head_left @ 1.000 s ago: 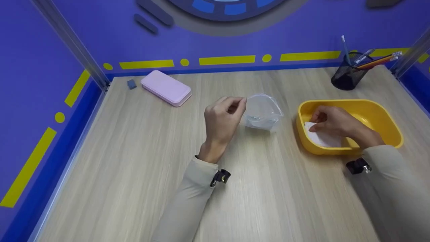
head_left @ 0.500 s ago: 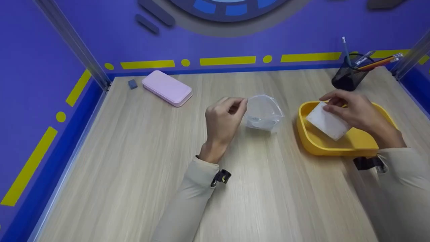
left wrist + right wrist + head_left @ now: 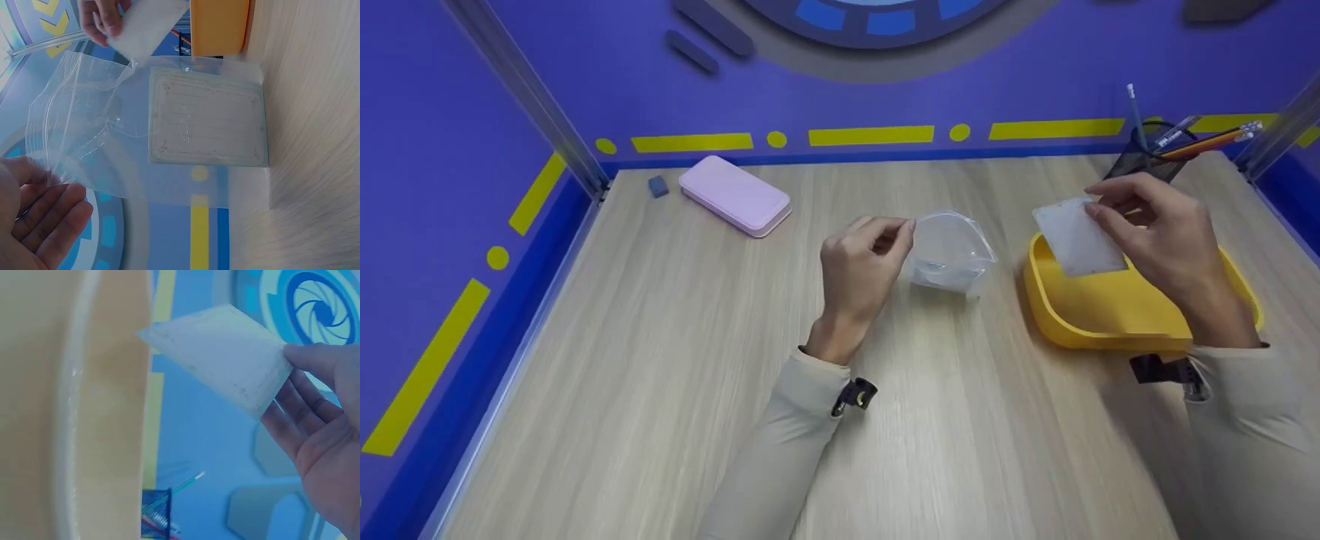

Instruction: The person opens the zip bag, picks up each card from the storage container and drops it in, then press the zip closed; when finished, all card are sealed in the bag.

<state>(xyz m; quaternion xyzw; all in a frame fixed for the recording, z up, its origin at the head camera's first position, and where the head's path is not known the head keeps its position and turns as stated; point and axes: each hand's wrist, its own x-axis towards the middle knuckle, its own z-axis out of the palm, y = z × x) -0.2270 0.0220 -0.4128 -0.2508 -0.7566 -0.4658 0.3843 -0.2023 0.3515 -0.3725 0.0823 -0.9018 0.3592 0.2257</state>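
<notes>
My left hand [image 3: 864, 281] pinches the top edge of a clear zip bag [image 3: 101, 118] between thumb and forefinger, its mouth gaping a little. Inside the bag, a lined card with a printed border [image 3: 208, 118] stands near the bottom, seen in the left wrist view. My right hand [image 3: 1166, 244] pinches another white card [image 3: 1078, 236] by one corner, above the left part of the yellow bin [image 3: 1057, 334]. In the right wrist view this card [image 3: 225, 354] shows a faint decorated border, the thumb on one face and the fingers behind.
A pink case [image 3: 735, 193] and a small blue-grey block [image 3: 658, 186] lie at the back left of the wooden table [image 3: 660, 390]. Behind the bin stands a black mesh cup [image 3: 1132, 161] with pencils. Blue panels [image 3: 885, 97] close off the back and sides.
My right hand has lifted the white card up out of the yellow bin and tilted it. The left hand with the zip bag has barely moved.
</notes>
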